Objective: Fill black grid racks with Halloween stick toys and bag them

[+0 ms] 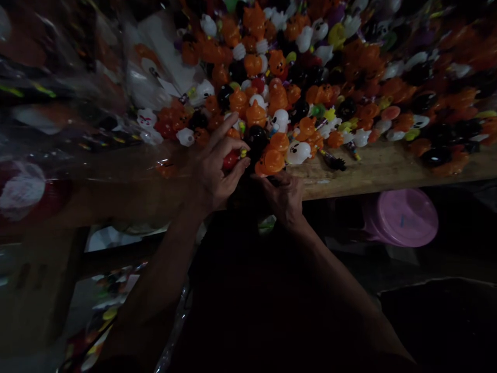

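My left hand [213, 171] is closed at the table's front edge, thumb and index finger pinching a small glossy red toy [232, 159] with yellow-green beads at its tip. Another finger points up and away. To its right, my right hand [285, 197] is curled under an orange plastic figure [271, 161], gripping it from below; its fingertips are partly hidden. A shiny black ball-shaped toy [257, 137] lies just beyond, between the hands. A white ghost-like figure [298, 153] sits right of the orange one.
A large heap of orange, white and black plastic toys [277, 96] covers the wooden table [365, 168]. Clear plastic bags [143, 67] lie at the left. Below the table's front edge, at the right, is a pink round stool [407, 217]. The scene is dim.
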Demonstrator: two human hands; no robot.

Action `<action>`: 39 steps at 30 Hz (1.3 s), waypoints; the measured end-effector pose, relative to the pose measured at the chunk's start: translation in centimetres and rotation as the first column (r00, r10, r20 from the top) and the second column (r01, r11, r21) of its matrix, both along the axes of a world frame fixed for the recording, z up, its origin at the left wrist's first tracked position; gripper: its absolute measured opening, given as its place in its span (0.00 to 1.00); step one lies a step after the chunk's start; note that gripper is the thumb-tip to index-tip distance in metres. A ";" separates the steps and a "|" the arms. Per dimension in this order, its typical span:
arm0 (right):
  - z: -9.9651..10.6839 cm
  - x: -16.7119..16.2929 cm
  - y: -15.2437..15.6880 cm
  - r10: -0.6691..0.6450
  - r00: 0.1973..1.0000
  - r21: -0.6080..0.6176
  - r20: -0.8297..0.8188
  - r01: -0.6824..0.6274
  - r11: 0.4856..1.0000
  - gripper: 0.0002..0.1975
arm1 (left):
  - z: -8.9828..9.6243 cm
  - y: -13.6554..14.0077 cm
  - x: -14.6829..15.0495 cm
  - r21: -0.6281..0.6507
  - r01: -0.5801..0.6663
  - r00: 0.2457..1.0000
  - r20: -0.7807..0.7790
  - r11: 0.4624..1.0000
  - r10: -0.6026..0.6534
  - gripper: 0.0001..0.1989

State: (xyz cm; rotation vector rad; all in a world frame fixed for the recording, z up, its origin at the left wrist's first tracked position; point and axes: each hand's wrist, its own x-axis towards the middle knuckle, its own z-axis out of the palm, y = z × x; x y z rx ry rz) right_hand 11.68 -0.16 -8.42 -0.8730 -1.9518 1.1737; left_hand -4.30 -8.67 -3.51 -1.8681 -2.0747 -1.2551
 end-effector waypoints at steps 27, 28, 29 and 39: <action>1.6 1.7 -1.3 -0.126 0.989 0.002 0.079 0.126 0.992 0.10 | 1.0 -0.5 1.9 -0.073 -0.061 0.994 0.090 0.995 0.068 0.05; 1.2 1.5 -1.2 -0.111 0.989 0.019 0.098 0.109 0.994 0.11 | 1.1 -0.5 1.9 -0.083 -0.064 0.992 0.101 0.994 0.073 0.05; 0.8 1.2 -1.2 -0.099 0.989 0.043 0.112 0.094 0.995 0.12 | 1.1 -0.6 1.9 -0.095 -0.064 0.990 0.117 0.993 0.075 0.05; -0.8 0.6 -0.2 0.007 0.981 0.319 0.193 -0.069 0.945 0.13 | 0.5 -0.2 1.8 -0.054 -0.021 0.983 0.179 0.998 0.030 0.07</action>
